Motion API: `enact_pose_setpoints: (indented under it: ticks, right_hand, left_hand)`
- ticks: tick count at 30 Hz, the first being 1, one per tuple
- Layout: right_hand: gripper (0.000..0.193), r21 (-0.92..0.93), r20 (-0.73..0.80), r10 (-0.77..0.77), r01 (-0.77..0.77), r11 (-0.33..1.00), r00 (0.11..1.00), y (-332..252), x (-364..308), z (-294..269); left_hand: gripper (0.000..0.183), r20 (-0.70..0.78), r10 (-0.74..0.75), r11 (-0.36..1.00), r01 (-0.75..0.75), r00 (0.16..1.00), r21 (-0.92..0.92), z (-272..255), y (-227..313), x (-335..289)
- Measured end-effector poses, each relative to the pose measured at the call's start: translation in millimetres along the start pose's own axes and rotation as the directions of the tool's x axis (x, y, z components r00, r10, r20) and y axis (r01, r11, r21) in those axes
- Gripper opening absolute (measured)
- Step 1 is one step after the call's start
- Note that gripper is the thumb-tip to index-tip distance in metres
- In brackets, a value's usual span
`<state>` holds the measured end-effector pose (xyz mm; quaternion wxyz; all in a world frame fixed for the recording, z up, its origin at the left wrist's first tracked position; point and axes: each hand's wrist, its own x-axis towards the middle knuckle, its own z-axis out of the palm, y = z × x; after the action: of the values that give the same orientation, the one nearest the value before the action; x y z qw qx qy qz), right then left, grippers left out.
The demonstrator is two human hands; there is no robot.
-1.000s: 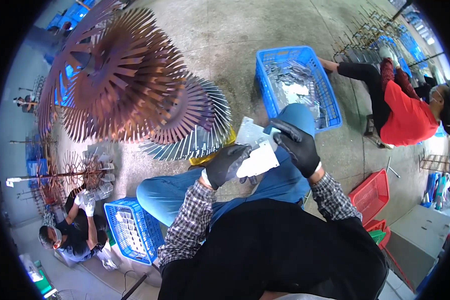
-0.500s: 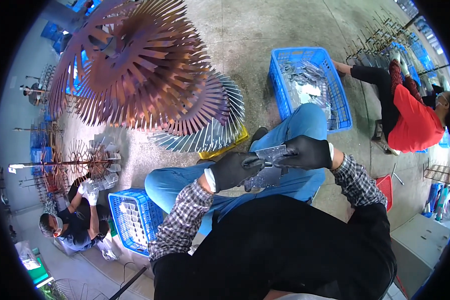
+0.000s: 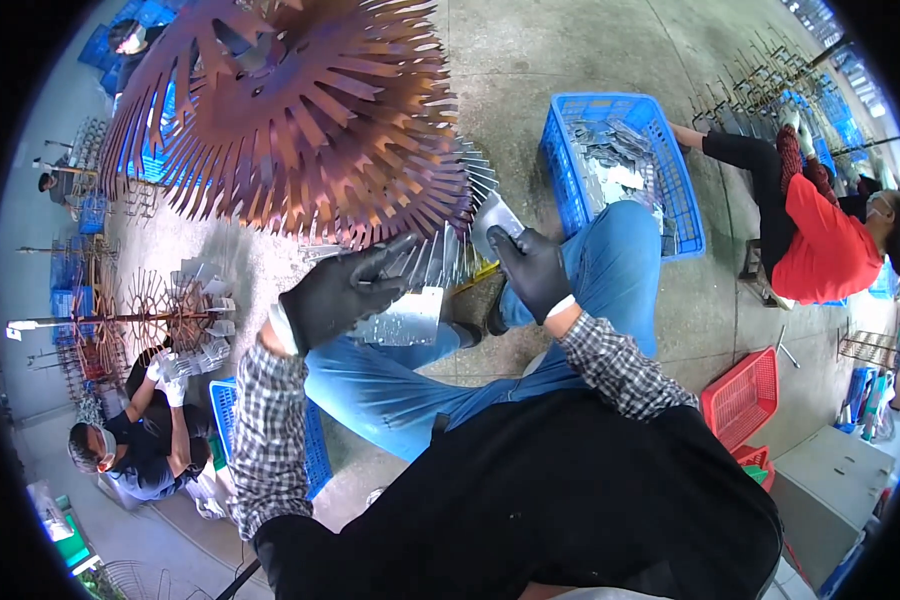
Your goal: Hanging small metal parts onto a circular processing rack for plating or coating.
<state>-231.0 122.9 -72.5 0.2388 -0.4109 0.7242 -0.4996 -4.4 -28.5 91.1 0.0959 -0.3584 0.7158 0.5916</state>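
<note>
My left hand [image 3: 335, 298], in a black glove, is beside the lower edge of a stack of large brown discs [image 3: 300, 120] with slotted, finger-like rims. A flat, speckled metal plate [image 3: 408, 320] sticks out from under this hand, apparently held there, though the lower fingers are hidden. Its thumb and upper fingers stretch toward the rim. My right hand [image 3: 535, 275], also in a black glove, pinches a smaller shiny metal plate [image 3: 498, 220] with a rounded end and holds it up by the discs. Thin silver plates [image 3: 478, 172] line the lower rim.
A blue crate [image 3: 552, 190] of loose metal plates stands beyond my right knee. Another blue crate [image 3: 317, 455] is partly behind my left arm. A red basket [image 3: 740, 400] lies at the right. Co-workers sit at racks left [image 3: 155, 440] and right [image 3: 830, 240].
My hands, which were together over my lap with metal plates, have parted and moved forward to the discs. The right one carries a plate. The view has shifted, and the discs appear larger.
</note>
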Motion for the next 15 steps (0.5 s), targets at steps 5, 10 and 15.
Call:
enact_pose_setpoints:
  ticks: [5,10,15]
  right_hand:
    - [0.029,-0.128,-0.01,-0.061,0.059,0.99,0.998,4,-2,22]
    - [0.022,-0.202,-0.037,-0.117,0.108,0.974,0.992,9,-3,34]
    - [0.021,-0.215,-0.03,-0.119,0.11,0.97,0.992,2,-6,35]
  left_hand:
    - [0.061,0.086,0.001,0.999,-0.004,0.996,0.038,-18,-17,20]
    - [0.063,0.166,-0.01,1.0,0.006,0.986,0.026,-27,-40,38]
    - [0.063,0.227,0.071,0.996,-0.08,0.971,0.033,-36,-71,53]
